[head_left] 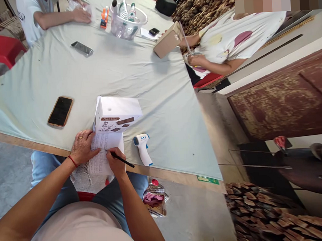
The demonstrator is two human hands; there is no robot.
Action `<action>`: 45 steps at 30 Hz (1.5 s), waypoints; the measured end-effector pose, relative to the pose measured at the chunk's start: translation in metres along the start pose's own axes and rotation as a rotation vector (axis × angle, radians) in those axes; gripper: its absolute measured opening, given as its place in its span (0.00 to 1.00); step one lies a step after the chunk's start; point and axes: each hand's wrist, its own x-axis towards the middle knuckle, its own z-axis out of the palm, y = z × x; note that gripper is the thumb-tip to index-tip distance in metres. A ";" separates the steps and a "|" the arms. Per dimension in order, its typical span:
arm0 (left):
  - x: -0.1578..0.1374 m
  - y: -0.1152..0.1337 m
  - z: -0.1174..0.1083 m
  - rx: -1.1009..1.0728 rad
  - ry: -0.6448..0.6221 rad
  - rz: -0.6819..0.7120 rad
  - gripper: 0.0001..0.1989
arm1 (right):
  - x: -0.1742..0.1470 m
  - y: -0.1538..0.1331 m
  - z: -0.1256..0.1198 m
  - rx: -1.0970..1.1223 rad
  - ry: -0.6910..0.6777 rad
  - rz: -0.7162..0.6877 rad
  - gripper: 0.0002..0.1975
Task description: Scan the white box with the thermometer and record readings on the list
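My right hand (116, 161) is closed around a black pen (124, 161), its tip on a sheet of paper (98, 167) covered in rows of handwriting. Fingers spread, my left hand (83, 146) lies flat on the sheet's left edge. The paper overhangs the table's front edge. Just beyond it stands a white box (119, 108) printed "Super Meal". A white and blue infrared thermometer (143, 148) lies to the right of my right hand. Left of the box is a phone (60, 111) in a brown case.
A tablecloth (172, 134) covers the table. Farther back are a silver phone (82, 48), a basket (142, 19) of bottles and an orange item (104, 17). At the right, a person (227, 41) holds a cardboard box (168, 40); at the far left, another person's hand (82, 15) touches clear plastic.
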 end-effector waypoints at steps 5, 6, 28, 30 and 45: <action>0.000 -0.001 0.000 0.008 0.003 0.006 0.32 | 0.001 -0.001 -0.001 -0.009 -0.013 -0.023 0.08; 0.000 -0.001 0.000 0.009 0.003 0.006 0.32 | 0.001 -0.001 -0.001 -0.011 -0.016 -0.026 0.07; 0.001 -0.001 0.000 0.002 0.002 -0.001 0.32 | 0.001 0.001 -0.001 -0.007 0.013 -0.022 0.07; 0.001 -0.001 0.000 0.001 0.003 -0.001 0.32 | 0.001 0.001 -0.002 -0.006 0.009 -0.026 0.07; 0.001 -0.001 0.001 -0.011 0.003 -0.004 0.32 | 0.001 0.000 -0.003 -0.009 -0.005 -0.046 0.07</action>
